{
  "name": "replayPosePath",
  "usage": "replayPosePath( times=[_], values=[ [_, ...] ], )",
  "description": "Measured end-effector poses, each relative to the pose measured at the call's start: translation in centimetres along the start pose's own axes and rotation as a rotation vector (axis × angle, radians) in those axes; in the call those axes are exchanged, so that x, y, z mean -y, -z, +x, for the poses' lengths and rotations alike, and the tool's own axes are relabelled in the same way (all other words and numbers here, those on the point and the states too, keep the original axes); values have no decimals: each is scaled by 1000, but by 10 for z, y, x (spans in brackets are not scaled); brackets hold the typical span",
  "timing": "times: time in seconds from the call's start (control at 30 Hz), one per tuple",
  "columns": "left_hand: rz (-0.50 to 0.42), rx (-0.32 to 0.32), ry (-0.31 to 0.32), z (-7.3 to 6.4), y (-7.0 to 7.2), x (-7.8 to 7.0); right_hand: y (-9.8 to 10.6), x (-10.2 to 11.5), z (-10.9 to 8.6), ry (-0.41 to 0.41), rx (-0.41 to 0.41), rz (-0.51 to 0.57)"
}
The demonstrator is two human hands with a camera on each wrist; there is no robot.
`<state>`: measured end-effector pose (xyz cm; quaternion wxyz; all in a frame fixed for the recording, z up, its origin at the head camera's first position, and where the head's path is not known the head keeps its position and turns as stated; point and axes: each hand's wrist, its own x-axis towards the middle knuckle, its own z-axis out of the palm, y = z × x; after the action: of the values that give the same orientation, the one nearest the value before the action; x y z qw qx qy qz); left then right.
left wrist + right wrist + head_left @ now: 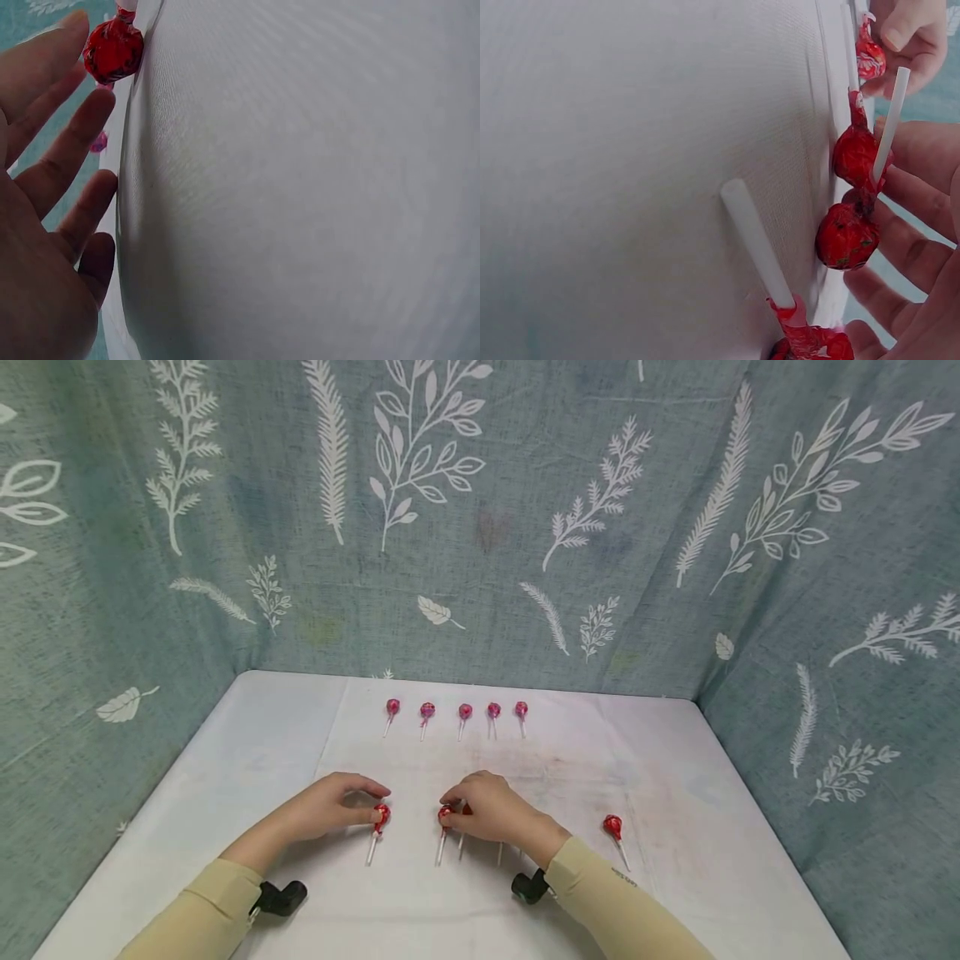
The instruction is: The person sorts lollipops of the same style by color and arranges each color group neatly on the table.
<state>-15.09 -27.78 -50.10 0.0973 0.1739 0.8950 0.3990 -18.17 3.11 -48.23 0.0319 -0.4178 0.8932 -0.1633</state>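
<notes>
My left hand [341, 802] is at a red-wrapped lollipop [382, 816] on the white table, thumb and index finger on either side of its round head; the left wrist view shows its other fingers spread loosely. Further right, my right hand [487, 806] pinches another red lollipop [445, 817] between thumb and index finger. Several more lollipops lie partly hidden beneath the right hand; the right wrist view shows two of them, one red head [847, 236] near the fingers and one with its white stick [757, 244] toward the camera.
Several pink-wrapped lollipops [465, 712] lie in a row toward the table's back. One red lollipop [612, 827] lies apart, right of my right hand. A green leaf-patterned curtain [480, 568] surrounds the back and sides of the white table [720, 860].
</notes>
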Motion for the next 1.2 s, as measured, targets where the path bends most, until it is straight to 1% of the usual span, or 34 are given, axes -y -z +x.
replayPosePath(
  times=[0.23, 0.33, 0.47, 0.63, 0.73, 0.83, 0.97, 1.03, 1.1, 1.2],
  values=[
    [88, 13, -90, 2, -1, 1, 0, 1, -1, 7, 1, -10],
    [115, 12, -102, 1, -1, -1, 0, 0, 0, 12, 2, -1],
    [127, 17, -106, 2, 0, -3, 0, 0, 0, 17, 4, 9],
    [121, 39, -85, 3, 1, -5, 1, 0, 1, 20, 7, 11],
    [115, 49, -53, 6, 3, -7, 1, -1, 2, 22, 7, 15],
    [103, 53, -8, 10, 8, -9, 1, -2, 3, 23, 6, 16],
    [93, 53, 40, 18, 16, -8, 0, -4, 3, 19, 15, 23],
    [97, 48, 52, 22, 22, -7, -1, -4, 4, 14, 21, 28],
    [102, 40, 60, 28, 28, -5, -1, -4, 4, 10, 25, 32],
    [117, 35, 52, 36, 38, -2, -1, -4, 4, 3, 30, 37]
  ],
)
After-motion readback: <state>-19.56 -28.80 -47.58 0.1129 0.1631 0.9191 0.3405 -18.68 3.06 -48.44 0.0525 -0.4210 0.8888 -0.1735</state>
